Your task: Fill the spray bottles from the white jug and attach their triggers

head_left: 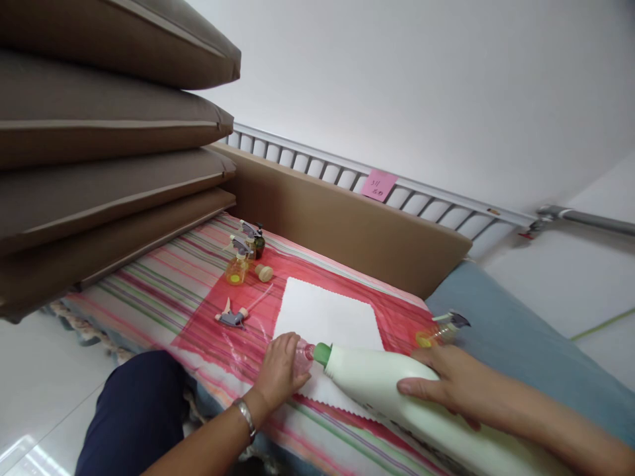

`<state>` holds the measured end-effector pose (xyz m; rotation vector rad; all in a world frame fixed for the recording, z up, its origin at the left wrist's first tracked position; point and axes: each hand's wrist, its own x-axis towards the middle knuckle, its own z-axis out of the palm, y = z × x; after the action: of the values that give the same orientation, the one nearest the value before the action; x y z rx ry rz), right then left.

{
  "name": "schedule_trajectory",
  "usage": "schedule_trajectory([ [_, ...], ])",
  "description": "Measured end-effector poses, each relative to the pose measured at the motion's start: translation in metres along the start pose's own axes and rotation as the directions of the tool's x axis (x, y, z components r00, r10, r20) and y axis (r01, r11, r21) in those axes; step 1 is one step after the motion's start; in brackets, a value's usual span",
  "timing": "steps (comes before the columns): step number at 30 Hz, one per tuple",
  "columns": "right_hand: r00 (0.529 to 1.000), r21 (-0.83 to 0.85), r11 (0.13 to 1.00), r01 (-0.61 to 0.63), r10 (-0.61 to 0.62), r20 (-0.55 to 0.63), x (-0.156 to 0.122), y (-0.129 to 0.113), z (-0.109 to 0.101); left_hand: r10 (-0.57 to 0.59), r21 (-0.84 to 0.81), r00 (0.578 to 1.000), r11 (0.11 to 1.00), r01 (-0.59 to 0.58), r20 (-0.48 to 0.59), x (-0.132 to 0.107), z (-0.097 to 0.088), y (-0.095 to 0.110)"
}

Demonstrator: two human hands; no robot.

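My left hand (278,370) is wrapped round a small clear pink bottle (303,357) without a spray head, above a white scalloped-edge sheet (325,311). With my right hand (446,380) I grip a large pale green bottle (377,377), tilted on its side. Its green spout (322,354) meets the mouth of the pink bottle; whether liquid flows cannot be seen. A loose grey trigger spray head (233,317) with a thin tube lies left of the sheet. Beyond my right hand is a yellow spray bottle (431,335), partly hidden.
Another yellow spray bottle (237,270), a dark green bottle (259,243) and a cream knob-shaped piece (264,272) stand at the back left on red plastic (206,330). Stacked brown cushions (114,145) tower at left. A brown board (342,225) backs against a radiator (317,166).
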<state>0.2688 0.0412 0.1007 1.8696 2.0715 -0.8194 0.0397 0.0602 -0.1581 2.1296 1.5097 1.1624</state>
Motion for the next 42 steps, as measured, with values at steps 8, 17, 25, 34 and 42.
schedule_trajectory([
  [8,1.0,0.009,1.0,-0.002,0.002,0.0,0.0006,-0.0014,-0.0013,-0.004,0.001,1.0,1.0,0.004,0.0,-0.0001,-0.0007,0.0004],
  [17,1.0,0.009,1.0,-0.009,0.009,0.005,0.0,-0.0005,-0.0009,0.002,-0.002,1.0,1.0,-0.002,0.002,0.0004,-0.0002,0.0003],
  [25,0.999,-0.015,1.0,-0.026,0.026,0.019,-0.001,-0.0061,-0.0043,0.008,0.012,1.0,1.0,-0.008,-0.012,0.0005,-0.0007,0.0009],
  [34,1.0,0.005,1.0,0.001,-0.001,0.011,-0.0002,-0.0053,-0.005,0.001,-0.004,1.0,1.0,-0.001,-0.007,-0.0009,0.0006,-0.0004],
  [42,1.0,-0.003,1.0,-0.006,0.006,0.013,-0.0023,-0.008,-0.007,-0.004,-0.001,1.0,1.0,0.004,-0.005,-0.0007,-0.0002,0.0003],
])
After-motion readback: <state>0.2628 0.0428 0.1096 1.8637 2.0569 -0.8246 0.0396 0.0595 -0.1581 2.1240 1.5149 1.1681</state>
